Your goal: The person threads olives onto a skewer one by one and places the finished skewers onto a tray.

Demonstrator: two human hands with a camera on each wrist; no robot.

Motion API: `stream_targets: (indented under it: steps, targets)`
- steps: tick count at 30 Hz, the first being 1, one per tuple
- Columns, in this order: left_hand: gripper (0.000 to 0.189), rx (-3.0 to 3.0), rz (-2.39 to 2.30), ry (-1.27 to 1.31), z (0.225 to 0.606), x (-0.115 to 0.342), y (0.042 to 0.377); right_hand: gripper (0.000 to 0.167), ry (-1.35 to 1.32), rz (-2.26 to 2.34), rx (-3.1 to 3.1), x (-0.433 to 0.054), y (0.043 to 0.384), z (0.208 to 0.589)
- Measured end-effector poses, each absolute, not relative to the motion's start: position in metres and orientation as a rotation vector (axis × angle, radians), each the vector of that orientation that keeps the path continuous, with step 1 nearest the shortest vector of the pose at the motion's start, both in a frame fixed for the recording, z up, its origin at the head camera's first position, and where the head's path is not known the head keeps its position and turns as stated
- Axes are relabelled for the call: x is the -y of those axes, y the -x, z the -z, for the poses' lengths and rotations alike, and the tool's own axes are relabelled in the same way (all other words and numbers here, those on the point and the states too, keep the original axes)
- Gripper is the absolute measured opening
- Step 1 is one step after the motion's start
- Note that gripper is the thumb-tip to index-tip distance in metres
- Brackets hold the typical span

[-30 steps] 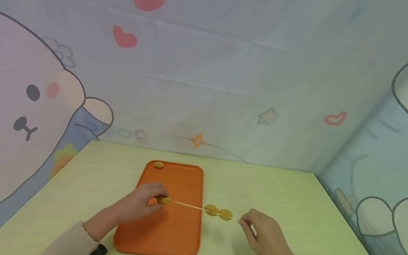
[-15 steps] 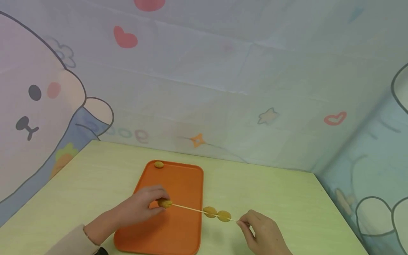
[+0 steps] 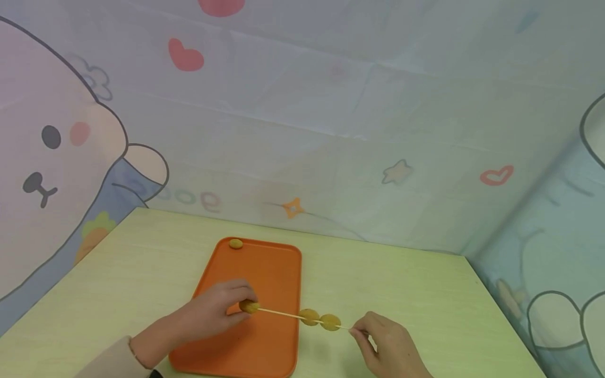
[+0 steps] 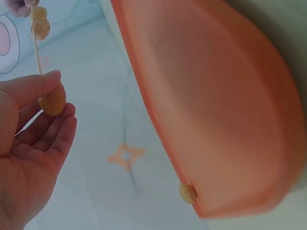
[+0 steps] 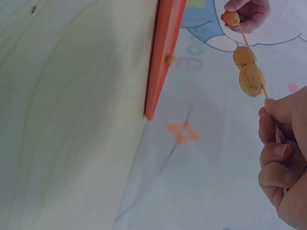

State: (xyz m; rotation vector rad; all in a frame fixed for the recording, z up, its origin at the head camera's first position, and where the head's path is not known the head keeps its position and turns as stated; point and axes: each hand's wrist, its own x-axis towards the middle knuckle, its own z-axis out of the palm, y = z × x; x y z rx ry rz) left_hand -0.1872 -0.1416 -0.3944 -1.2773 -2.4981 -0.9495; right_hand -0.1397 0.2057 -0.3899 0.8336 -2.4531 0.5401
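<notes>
My left hand pinches a golden-brown, oval food ball between thumb and fingers, above the orange tray. The tip of a thin wooden skewer meets this ball's right side; how deep it goes in, I cannot tell. Two similar balls, a left one and a right one, sit threaded side by side nearer the skewer's other end. There my right hand holds the skewer, thumb and forefinger pinching it; in the right wrist view the remaining fingers curl around its lower part.
Beneath the left hand, the orange tray lies on a pale wooden table. One loose ball rests at the tray's far left corner. A cloth backdrop with cartoon prints rises behind the table and along its right side.
The left hand and its ball have shifted a little right and toward me, onto the skewer's tip. The right hand and threaded balls have drifted slightly left.
</notes>
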Motion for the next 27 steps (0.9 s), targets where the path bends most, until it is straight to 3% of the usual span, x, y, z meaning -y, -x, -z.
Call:
stream_targets:
  steps: [27]
  targets:
    - [0.019,2.504,0.916,1.304,0.391,0.128,0.179,0.024,-0.883,-0.548,2.418,-0.203,0.141,0.392]
